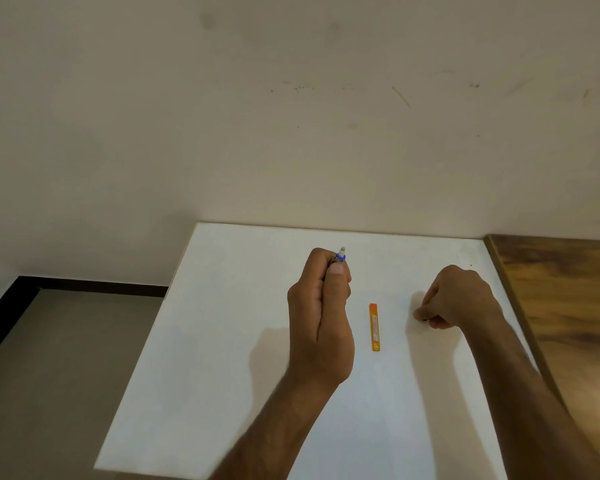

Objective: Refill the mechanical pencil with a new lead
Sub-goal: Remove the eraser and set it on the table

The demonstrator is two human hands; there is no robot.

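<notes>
My left hand (321,313) is closed in a fist around the mechanical pencil (340,255); only its blue ring and white eraser end stick out above my thumb, pointing away from me. An orange lead case (374,327) lies lengthwise on the white table (222,358), between my two hands and touching neither. My right hand (456,299) rests on the table to the right of the case, fingers curled and pinched together near the surface. Something small and dark may sit at the fingertips, but I cannot tell what.
The white table meets a beige wall at the back. A brown wooden surface (565,289) adjoins its right edge. To the left the table ends, with grey floor (49,375) and a black skirting below.
</notes>
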